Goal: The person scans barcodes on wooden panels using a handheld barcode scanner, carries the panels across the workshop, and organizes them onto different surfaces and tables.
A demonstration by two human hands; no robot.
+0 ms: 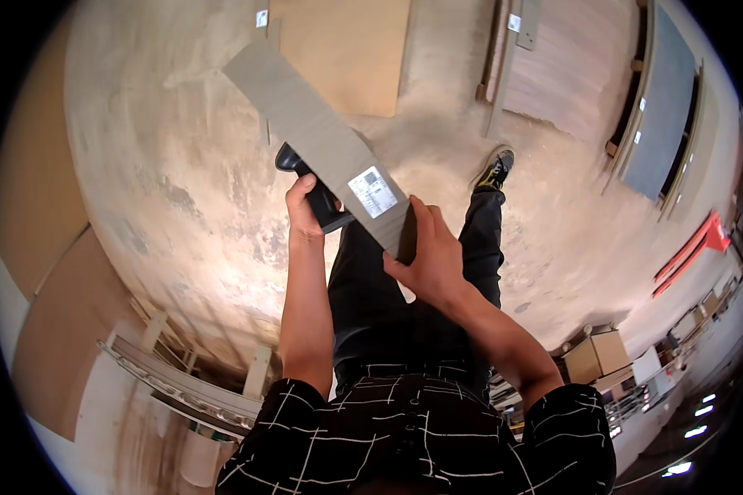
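The right hand (432, 260) has its fingers curled shut around the near end of a long grey panel (318, 136), thumb lying flat on the top face. The left hand (304, 206) is clamped on the handle of a black handheld scanner (314, 188) tucked under the panel's edge. The panel is a flat, matte, narrow rectangle with a white barcode label (372, 191) near the held end. It is held in the air before the person's chest, over the mottled concrete floor (182, 181), its long axis running from the right hand up and leftwards, away from the body.

Stained concrete floor (190, 165), leaning wood panels (347, 49), cardboard boxes (598, 355).
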